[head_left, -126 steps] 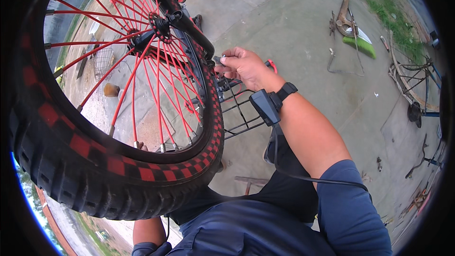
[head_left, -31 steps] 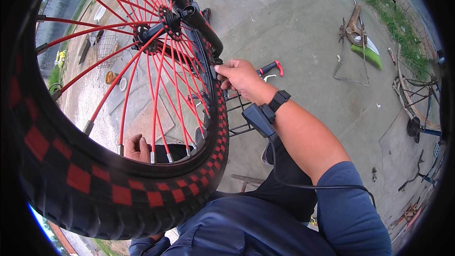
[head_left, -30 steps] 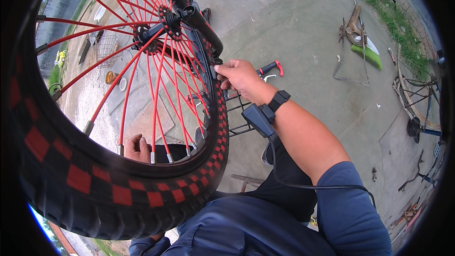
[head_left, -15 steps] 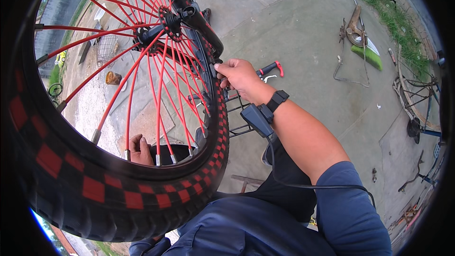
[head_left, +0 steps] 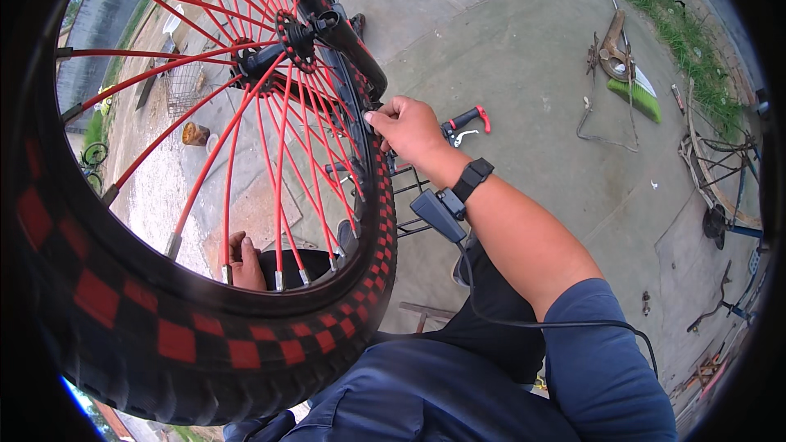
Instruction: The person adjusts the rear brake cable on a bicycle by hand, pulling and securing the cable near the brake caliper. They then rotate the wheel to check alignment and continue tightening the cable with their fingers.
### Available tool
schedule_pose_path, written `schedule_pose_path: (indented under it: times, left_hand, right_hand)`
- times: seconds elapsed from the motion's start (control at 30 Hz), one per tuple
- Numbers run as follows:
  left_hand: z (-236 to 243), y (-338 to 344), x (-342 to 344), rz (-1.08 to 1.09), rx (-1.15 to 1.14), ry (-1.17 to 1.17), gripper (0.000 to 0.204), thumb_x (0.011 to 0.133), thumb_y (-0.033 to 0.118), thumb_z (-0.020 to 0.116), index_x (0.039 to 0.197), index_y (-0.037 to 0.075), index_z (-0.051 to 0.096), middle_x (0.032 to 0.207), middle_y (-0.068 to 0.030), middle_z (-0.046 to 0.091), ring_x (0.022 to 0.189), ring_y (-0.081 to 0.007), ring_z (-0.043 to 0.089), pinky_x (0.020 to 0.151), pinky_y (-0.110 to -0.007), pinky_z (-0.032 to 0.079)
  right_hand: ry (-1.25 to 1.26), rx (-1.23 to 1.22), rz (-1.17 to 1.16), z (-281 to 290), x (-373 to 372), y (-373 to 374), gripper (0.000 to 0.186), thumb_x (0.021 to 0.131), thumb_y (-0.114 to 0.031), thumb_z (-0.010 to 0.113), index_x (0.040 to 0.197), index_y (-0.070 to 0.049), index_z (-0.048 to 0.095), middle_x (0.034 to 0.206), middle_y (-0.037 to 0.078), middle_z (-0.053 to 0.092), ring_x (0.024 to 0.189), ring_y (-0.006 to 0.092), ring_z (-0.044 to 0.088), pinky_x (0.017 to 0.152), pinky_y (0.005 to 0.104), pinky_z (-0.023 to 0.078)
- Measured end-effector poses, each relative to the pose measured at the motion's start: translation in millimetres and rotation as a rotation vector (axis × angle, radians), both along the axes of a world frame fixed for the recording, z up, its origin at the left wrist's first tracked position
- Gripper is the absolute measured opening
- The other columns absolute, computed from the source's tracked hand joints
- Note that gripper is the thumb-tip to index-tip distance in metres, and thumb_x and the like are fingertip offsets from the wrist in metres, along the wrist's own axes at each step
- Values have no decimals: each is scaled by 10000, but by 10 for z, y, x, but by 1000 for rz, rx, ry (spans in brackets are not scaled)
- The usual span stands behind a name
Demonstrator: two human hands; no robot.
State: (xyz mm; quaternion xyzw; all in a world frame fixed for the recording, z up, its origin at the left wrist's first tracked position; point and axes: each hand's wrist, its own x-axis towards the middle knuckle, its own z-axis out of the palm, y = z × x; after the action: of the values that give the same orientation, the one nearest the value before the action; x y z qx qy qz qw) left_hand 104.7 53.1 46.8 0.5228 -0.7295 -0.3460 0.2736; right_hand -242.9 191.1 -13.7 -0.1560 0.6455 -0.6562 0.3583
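Observation:
A bicycle wheel with red spokes [head_left: 201, 192] and a black tire with red checks [head_left: 176, 344] fills the left side, held upright in a black fork [head_left: 360, 57]. At the tire's far right edge, just below the fork, my right hand [head_left: 409, 133] has its thumb and fingers drawn together; what lies between them is hidden. Through the spokes, low down, my left hand [head_left: 246, 263] shows behind the rim with curled fingers. The rim covers part of it, and I cannot make out what it holds. A black watch [head_left: 475, 178] is on my right wrist.
A handlebar grip [head_left: 467, 120] and black rack [head_left: 417, 196] sit beyond my right hand. On the concrete at right lie a green broom [head_left: 634, 98] and a bent metal frame [head_left: 610, 143]. A rusty can [head_left: 195, 133] and wire basket [head_left: 184, 86] stand behind the wheel.
The wheel has turned a little, its lower spokes and red checks shifting to the right. My right hand has moved slightly left; the left hand stays nearly in place.

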Motion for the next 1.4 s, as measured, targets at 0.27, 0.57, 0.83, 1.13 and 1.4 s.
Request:
schedule_pose_path:
  times: [0.27,0.57,0.83,1.13,1.4]
  left_hand:
    - [119,95,-112,-9,-89,-85,203,1024,99,595,1187,-21,607,894,-44,612,750,-99,552,683,-255,460]
    - [61,32,-80,-23,-74,-35,197,1017,88,604,1178,-24,612,889,-51,616,744,-107,566,676,-260,471]
    - [41,0,-38,-33,-89,-35,194,1010,82,614,1166,-32,625,895,-73,640,737,-121,592,671,-268,487]
    - [129,44,-80,-16,-133,-156,217,1010,120,620,1171,-25,639,895,-78,657,759,-127,615,690,-278,497]
    - [316,198,-178,-12,-125,-252,308,1032,239,588,1189,-22,637,846,-83,660,769,-147,629,715,-310,506]
  right_hand:
    - [-74,-32,5,-58,-14,-33,233,939,-214,718,915,12,670,762,71,705,564,134,668,554,298,542]
    - [-157,-32,48,-28,-56,1,193,967,-171,704,902,3,652,804,44,663,584,97,605,561,260,512]
    - [-167,-7,51,15,-51,-9,197,971,-175,701,900,1,648,803,43,662,589,100,606,569,261,512]
    - [-251,-130,102,44,-75,49,184,986,-224,688,974,-43,658,843,25,674,625,90,630,535,243,456]
    - [-584,-240,215,47,-233,187,206,1018,-211,632,1162,-68,595,996,51,693,813,174,747,516,223,506]
